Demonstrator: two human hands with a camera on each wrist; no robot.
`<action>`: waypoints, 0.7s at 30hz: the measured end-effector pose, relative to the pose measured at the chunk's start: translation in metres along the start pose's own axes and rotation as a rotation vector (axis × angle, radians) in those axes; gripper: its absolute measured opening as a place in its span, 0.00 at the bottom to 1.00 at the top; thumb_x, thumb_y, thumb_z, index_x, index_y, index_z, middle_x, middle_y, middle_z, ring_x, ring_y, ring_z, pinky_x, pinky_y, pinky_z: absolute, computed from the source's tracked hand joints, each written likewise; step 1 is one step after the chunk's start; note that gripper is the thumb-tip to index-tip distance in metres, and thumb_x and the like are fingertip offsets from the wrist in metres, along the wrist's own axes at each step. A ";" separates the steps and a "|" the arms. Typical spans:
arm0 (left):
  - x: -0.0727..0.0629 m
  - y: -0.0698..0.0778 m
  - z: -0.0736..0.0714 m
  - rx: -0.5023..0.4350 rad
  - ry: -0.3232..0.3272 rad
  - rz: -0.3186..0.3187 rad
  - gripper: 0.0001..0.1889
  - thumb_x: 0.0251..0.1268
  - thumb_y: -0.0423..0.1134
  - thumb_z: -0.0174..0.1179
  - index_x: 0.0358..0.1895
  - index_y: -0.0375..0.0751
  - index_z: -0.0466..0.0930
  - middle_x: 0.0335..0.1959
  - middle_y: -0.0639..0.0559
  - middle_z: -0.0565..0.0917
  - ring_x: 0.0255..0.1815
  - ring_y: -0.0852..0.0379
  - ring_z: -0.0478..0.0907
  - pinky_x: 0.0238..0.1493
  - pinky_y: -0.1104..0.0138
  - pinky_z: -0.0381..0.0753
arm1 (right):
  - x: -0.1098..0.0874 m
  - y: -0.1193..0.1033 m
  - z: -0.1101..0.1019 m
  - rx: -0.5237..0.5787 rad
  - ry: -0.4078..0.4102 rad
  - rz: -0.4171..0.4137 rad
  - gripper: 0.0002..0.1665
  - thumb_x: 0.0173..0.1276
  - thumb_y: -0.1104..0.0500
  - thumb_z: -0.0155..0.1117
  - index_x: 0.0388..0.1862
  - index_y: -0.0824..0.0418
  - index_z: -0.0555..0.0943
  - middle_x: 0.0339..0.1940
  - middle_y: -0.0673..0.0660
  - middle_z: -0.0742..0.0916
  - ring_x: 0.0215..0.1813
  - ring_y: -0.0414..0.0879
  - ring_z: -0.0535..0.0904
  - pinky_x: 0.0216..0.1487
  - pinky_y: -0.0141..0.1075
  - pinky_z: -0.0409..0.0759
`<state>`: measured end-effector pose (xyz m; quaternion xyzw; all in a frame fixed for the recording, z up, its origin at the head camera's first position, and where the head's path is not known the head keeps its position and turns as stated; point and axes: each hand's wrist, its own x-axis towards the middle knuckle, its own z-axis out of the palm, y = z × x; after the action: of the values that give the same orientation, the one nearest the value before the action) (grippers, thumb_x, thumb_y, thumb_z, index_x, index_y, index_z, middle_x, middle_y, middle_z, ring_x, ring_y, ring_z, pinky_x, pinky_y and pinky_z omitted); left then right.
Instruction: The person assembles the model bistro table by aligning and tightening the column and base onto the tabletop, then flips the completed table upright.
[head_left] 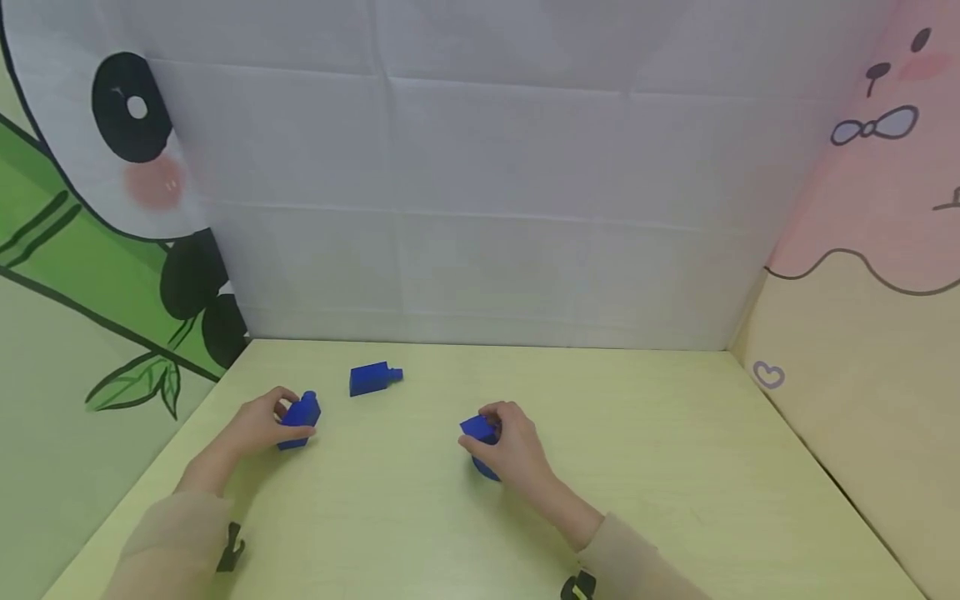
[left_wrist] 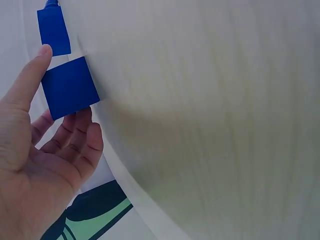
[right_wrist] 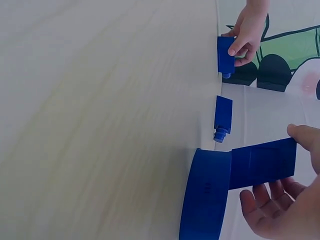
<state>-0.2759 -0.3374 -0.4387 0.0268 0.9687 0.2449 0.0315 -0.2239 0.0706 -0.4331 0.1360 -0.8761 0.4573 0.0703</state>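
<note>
My left hand (head_left: 261, 423) pinches a blue bottle-shaped block (head_left: 303, 411) between thumb and fingers, its narrow neck pointing up. In the left wrist view the flat square base (left_wrist: 71, 89) of this block faces the camera. My right hand (head_left: 517, 446) grips a blue piece (head_left: 477, 428) near the middle of the table. The right wrist view shows that piece as a rectangular post (right_wrist: 264, 162) rising from a wider curved base (right_wrist: 205, 197), thumb on one side and fingers on the other. A second bottle-shaped block (head_left: 369, 379) lies on its side behind, its neck pointing right.
The pale yellow table (head_left: 675, 450) meets a creased white sheet (head_left: 495, 267) at the back. Painted cartoon panels stand at the left (head_left: 45, 350) and right (head_left: 847, 367). Black clips (head_left: 231, 547) hang by both sleeves.
</note>
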 end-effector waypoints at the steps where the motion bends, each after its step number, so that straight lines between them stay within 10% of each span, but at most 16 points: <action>1: 0.000 0.001 0.000 0.000 0.000 -0.003 0.39 0.48 0.56 0.70 0.54 0.30 0.65 0.41 0.32 0.77 0.38 0.44 0.75 0.35 0.58 0.79 | -0.001 0.001 -0.002 -0.003 -0.006 -0.004 0.29 0.56 0.47 0.71 0.51 0.61 0.76 0.45 0.56 0.80 0.46 0.48 0.77 0.45 0.41 0.81; 21: -0.007 0.018 -0.012 0.015 0.063 0.069 0.29 0.54 0.44 0.67 0.53 0.27 0.68 0.40 0.33 0.80 0.37 0.44 0.78 0.33 0.58 0.78 | 0.007 0.036 -0.053 -0.051 -0.178 -0.248 0.23 0.57 0.51 0.72 0.51 0.57 0.82 0.42 0.52 0.83 0.42 0.47 0.78 0.40 0.37 0.80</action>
<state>-0.2693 -0.3275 -0.4192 0.0528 0.9695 0.2392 -0.0077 -0.2413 0.1330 -0.4295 0.2815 -0.8666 0.4089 0.0517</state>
